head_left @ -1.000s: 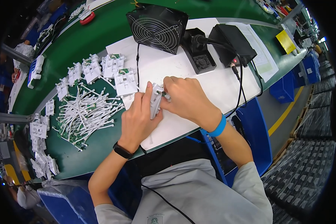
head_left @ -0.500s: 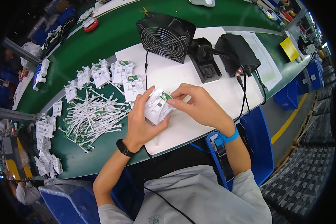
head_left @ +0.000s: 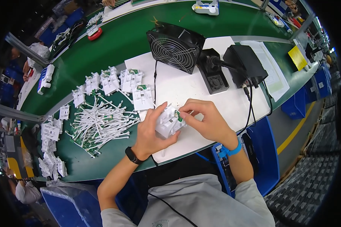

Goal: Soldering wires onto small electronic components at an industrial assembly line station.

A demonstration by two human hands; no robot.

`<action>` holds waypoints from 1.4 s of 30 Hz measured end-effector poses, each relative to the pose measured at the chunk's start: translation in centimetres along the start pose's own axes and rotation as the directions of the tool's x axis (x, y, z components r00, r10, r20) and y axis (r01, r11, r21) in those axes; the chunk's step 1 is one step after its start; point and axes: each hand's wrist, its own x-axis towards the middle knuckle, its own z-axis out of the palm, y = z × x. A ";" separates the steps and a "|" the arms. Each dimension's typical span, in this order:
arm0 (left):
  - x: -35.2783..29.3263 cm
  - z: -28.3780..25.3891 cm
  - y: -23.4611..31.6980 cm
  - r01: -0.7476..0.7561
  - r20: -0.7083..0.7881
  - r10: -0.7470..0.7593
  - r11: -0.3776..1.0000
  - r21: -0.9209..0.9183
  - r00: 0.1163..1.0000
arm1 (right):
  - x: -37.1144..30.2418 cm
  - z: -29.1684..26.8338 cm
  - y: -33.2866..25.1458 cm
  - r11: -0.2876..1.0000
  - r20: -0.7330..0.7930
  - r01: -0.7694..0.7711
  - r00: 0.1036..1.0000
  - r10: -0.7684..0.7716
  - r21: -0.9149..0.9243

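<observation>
My left hand (head_left: pixel 149 132) is closed around the edges of a white plastic housing (head_left: pixel 165 128), held a little above the white board (head_left: pixel 199 130). At the housing's upper right corner sits a small green circuit board (head_left: pixel 178 115). Thumb and fingertips of my right hand (head_left: pixel 208 120) pinch that circuit board; the fingers partly cover it. To the left lies a heap of white cables (head_left: pixel 102 123) with small green boards among them. Behind the heap stands a row of similar white housings (head_left: pixel 143 99), some with green boards on them.
A black fan (head_left: pixel 176 47) with a wire grille, a black holder (head_left: pixel 213 77) with a tool in it, and a black power box (head_left: pixel 244 64) with cables stand behind my hands. More white housings (head_left: pixel 50 131) line the left. Blue bins (head_left: pixel 267 151) sit below the table edge.
The whole view has shifted, so the table things appear lower and further right. The housing is tilted a little differently in my left hand; my right hand still pinches the circuit board.
</observation>
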 end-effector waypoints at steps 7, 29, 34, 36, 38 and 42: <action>0.1 0.2 -0.1 -0.067 -0.080 0.069 0.997 0.024 0.994 | -0.2 0.4 -0.1 0.989 -0.063 0.093 0.993 -0.101 -0.116; 0.9 -0.6 1.2 -0.141 0.106 0.130 0.985 0.104 0.986 | 0.4 -2.6 3.9 0.941 -0.599 -0.024 0.766 0.235 0.338; 1.4 -0.4 1.7 -0.154 0.264 0.124 0.983 0.095 0.956 | 2.6 -5.3 4.2 0.990 -0.758 0.062 0.650 0.056 0.126; 1.8 -0.1 1.5 -0.168 0.250 0.135 0.979 0.115 0.959 | 3.8 -5.8 4.0 0.998 -0.705 0.053 0.707 -0.059 -0.031; 2.0 0.3 0.9 -0.178 0.233 0.143 0.974 0.138 0.962 | 4.7 -6.8 5.5 0.993 -0.689 0.072 0.716 -0.115 -0.092; 1.6 0.6 -0.6 -0.100 0.233 0.069 0.988 0.120 0.970 | 5.0 -7.1 6.2 0.897 -0.741 -0.062 0.591 -0.320 -0.437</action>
